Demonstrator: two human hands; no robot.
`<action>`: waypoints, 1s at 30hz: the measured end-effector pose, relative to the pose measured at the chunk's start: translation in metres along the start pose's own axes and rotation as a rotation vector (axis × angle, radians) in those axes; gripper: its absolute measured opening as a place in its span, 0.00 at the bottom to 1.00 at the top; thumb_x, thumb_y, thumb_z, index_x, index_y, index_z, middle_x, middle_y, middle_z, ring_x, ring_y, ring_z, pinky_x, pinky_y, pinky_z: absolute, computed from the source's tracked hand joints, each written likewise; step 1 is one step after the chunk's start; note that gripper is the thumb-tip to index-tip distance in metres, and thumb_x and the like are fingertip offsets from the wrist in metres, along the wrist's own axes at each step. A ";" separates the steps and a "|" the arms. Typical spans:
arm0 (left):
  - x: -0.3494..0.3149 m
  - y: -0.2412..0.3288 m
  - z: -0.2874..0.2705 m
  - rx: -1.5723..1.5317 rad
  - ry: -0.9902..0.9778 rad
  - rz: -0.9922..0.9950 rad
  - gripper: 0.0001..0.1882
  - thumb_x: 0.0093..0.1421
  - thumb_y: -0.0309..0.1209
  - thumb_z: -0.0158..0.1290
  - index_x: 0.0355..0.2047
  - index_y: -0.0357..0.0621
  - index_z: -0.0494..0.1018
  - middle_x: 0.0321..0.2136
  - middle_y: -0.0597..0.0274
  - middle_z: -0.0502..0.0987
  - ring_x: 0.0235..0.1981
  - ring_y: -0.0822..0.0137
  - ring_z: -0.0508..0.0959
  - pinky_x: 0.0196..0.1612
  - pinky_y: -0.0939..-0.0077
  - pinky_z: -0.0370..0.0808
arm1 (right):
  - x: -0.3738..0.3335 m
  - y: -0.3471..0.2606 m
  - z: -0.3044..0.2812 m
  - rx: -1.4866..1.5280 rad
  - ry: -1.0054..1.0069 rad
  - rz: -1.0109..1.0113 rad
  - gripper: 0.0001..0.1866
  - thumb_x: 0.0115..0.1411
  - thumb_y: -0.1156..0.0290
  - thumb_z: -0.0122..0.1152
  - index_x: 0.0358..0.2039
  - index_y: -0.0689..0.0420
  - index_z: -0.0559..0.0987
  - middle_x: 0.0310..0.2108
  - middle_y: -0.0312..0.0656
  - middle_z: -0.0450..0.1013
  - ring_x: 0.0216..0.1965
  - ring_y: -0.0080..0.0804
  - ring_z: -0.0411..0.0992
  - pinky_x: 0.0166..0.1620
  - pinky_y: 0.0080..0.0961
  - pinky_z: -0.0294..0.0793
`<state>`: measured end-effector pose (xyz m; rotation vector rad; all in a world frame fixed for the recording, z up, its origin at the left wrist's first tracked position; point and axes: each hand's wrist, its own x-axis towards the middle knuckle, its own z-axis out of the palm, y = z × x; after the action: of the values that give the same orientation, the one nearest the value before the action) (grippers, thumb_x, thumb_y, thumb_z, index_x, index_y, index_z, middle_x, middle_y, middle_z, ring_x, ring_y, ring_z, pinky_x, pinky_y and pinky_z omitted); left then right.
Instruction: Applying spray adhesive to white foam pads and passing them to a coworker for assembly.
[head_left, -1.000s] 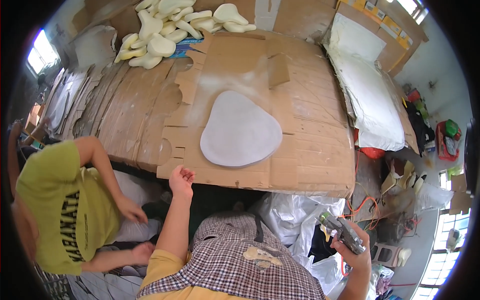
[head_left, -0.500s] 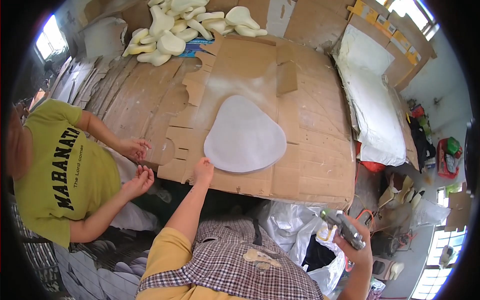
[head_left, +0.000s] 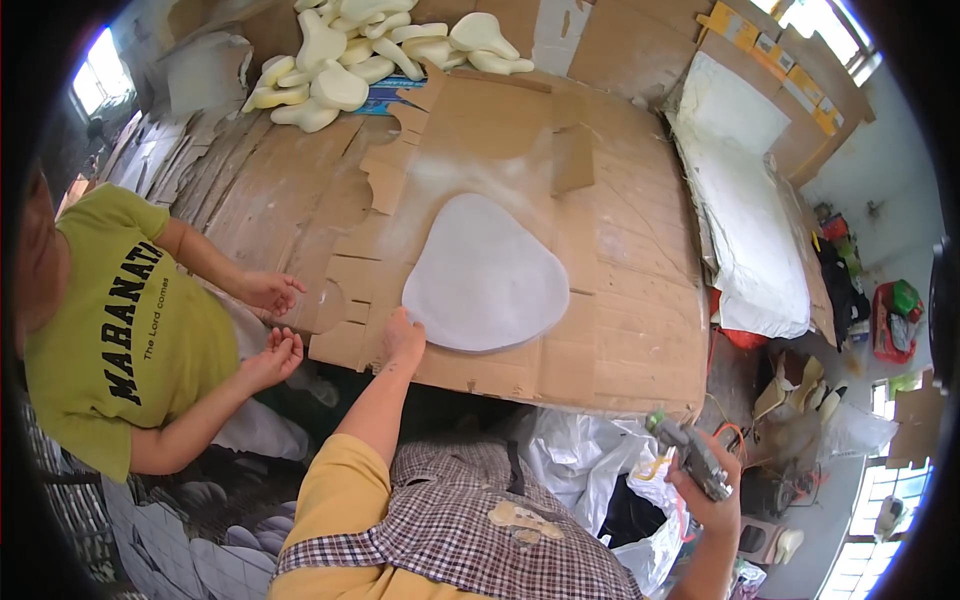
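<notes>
A light grey, rounded-triangular pad (head_left: 487, 275) lies flat on the cardboard-covered table (head_left: 640, 340) in front of me. My left hand (head_left: 404, 338) is closed at its lower left edge, fingertips pinching the rim. Off to the right, beyond the table's near edge, my right hand (head_left: 712, 492) is wrapped round a small spray gun (head_left: 692, 458). The gun's green-topped front end points up and left toward the table, some way from the pad. Pale overspray marks the cardboard around the pad.
A co-worker in a yellow-green shirt (head_left: 110, 330) stands at the left, both hands near the table edge. Cream foam pieces (head_left: 340, 90) are heaped at the far left. White sheeting (head_left: 745, 210) covers a panel at the right. Plastic bags (head_left: 580, 450) hang below the near edge.
The grey pad has shifted slightly left, with my left hand still at its edge. The spray gun's front end has tipped a little up and right. The co-worker's hands have barely moved.
</notes>
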<state>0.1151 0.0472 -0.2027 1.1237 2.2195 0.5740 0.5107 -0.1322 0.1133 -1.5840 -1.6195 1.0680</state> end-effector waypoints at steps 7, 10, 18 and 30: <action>0.000 0.005 0.001 0.061 0.156 0.040 0.09 0.53 0.30 0.55 0.35 0.41 0.75 0.35 0.50 0.78 0.39 0.51 0.78 0.43 0.59 0.74 | -0.012 0.001 0.006 -0.010 -0.250 -0.144 0.26 0.48 0.80 0.64 0.50 0.67 0.72 0.28 0.39 0.74 0.29 0.23 0.71 0.36 0.21 0.71; 0.003 0.012 -0.005 0.042 0.079 0.006 0.06 0.52 0.30 0.55 0.30 0.43 0.77 0.32 0.50 0.79 0.37 0.52 0.79 0.42 0.59 0.75 | -0.025 0.011 0.005 0.071 0.110 0.053 0.26 0.48 0.80 0.63 0.50 0.68 0.72 0.29 0.38 0.74 0.29 0.22 0.72 0.36 0.21 0.71; 0.005 0.026 -0.004 -0.594 -0.068 -0.212 0.07 0.53 0.27 0.51 0.32 0.41 0.75 0.29 0.55 0.77 0.33 0.58 0.79 0.39 0.64 0.77 | -0.035 0.009 0.023 0.211 0.049 -0.066 0.26 0.49 0.78 0.65 0.51 0.69 0.71 0.26 0.40 0.74 0.27 0.23 0.72 0.34 0.20 0.72; 0.001 0.015 0.008 -1.075 -0.200 -0.352 0.20 0.55 0.22 0.46 0.50 0.41 0.65 0.39 0.56 0.74 0.36 0.62 0.77 0.37 0.61 0.78 | -0.050 0.014 0.033 0.256 0.053 -0.006 0.24 0.49 0.78 0.63 0.48 0.70 0.72 0.24 0.39 0.73 0.27 0.23 0.72 0.33 0.21 0.72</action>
<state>0.1287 0.0570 -0.1994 0.2071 1.4816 1.2086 0.4928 -0.1867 0.0900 -1.4250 -1.3895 1.1689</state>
